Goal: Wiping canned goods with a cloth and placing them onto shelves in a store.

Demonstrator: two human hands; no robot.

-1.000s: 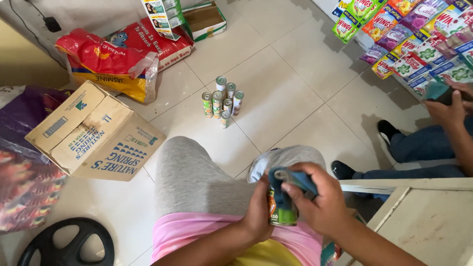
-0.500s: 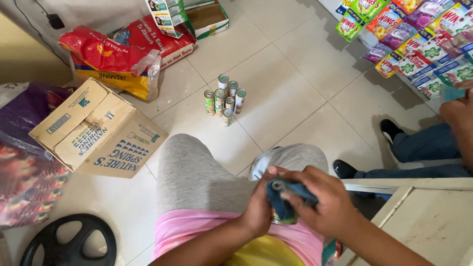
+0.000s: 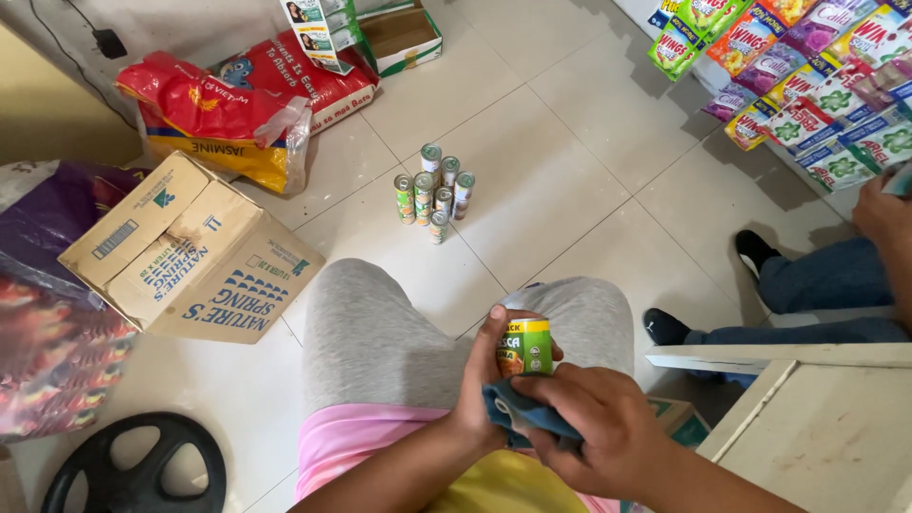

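My left hand [image 3: 486, 380] grips a small can [image 3: 523, 347] with a green and yellow label, held upright over my lap. My right hand [image 3: 598, 423] presses a blue cloth [image 3: 513, 410] against the can's lower side. Both hands are above my knees in grey trousers [image 3: 380, 332]. Several similar small cans [image 3: 432, 190] stand grouped on the tiled floor ahead of my knees.
A cardboard box [image 3: 180, 252] lies at my left, beside red rice sacks [image 3: 209, 109] and a black weight plate [image 3: 133, 465]. Another person's legs and hand [image 3: 826, 280] are at the right, under hanging sachet packs [image 3: 807, 76]. A pale table [image 3: 817, 427] stands at the lower right.
The cloth has slid down off the can, so its label now shows above my right hand. The can has risen a little in my left hand.
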